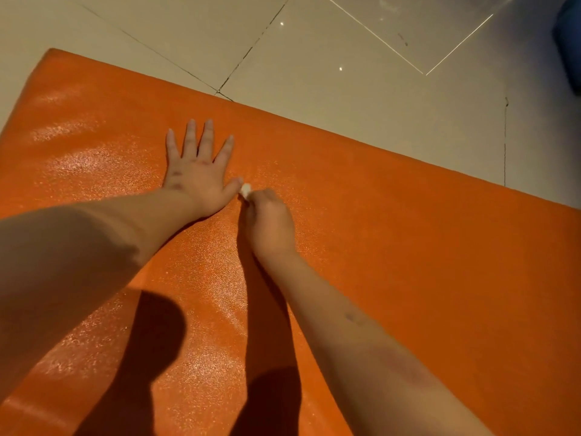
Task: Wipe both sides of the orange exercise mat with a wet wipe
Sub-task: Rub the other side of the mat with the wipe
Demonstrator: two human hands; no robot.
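The orange exercise mat (393, 234) lies flat on the floor and fills most of the view, with shiny damp-looking patches at its left. My left hand (198, 171) rests flat on the mat with its fingers spread. Just right of its thumb, my right hand (270, 221) is curled round a small bunched white wet wipe (246, 187), pressing it against the mat. Only the tip of the wipe shows past the fingers.
Beige floor tiles (345, 73) with dark grout lines surround the mat's far edge. A dark blue object (570, 42) sits at the upper right corner. Shadows of my arms fall on the near part of the mat.
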